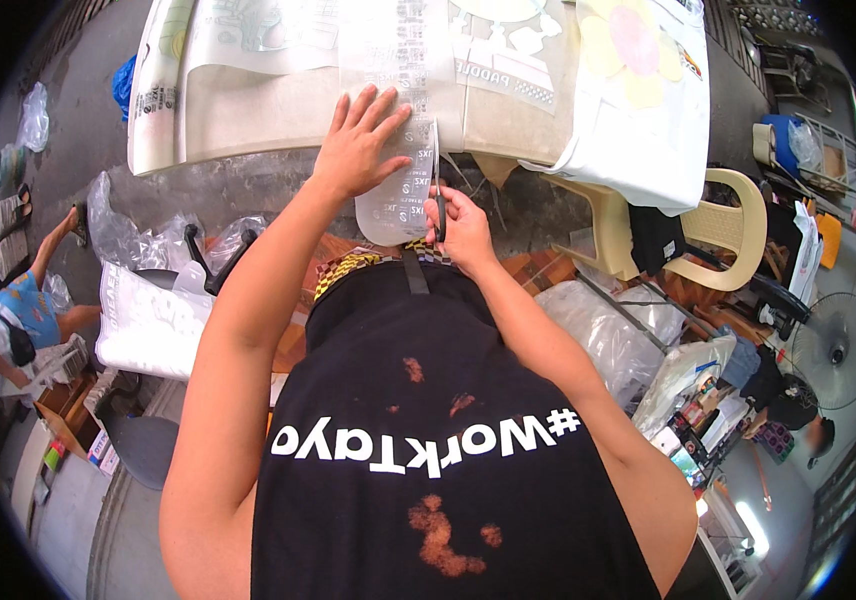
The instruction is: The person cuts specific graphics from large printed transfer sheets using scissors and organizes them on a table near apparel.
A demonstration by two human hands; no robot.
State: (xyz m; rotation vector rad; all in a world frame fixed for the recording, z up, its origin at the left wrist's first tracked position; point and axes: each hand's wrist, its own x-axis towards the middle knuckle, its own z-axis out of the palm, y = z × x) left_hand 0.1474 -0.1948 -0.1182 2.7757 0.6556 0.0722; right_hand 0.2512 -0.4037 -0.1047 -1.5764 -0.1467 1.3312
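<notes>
My left hand [361,142] lies flat, fingers spread, on a long strip of clear film [390,212] printed with rows of small white marks. The strip runs over the near edge of the table [278,135], and its rounded end hangs toward my waist. My right hand [465,232] is closed around the dark handles of a pair of scissors [438,215]. Their blades point away from me along the strip's right side. Whether they are parted is hard to make out. A printed sheet with light artwork [508,50] lies right of the strip.
White sheeting with a pale flower print [648,110] drapes over the table's right corner. Beyond it stands a beige plastic armchair [733,235]. A fan [836,345] is at far right, a white plastic bag [143,325] at left. People are on both sides.
</notes>
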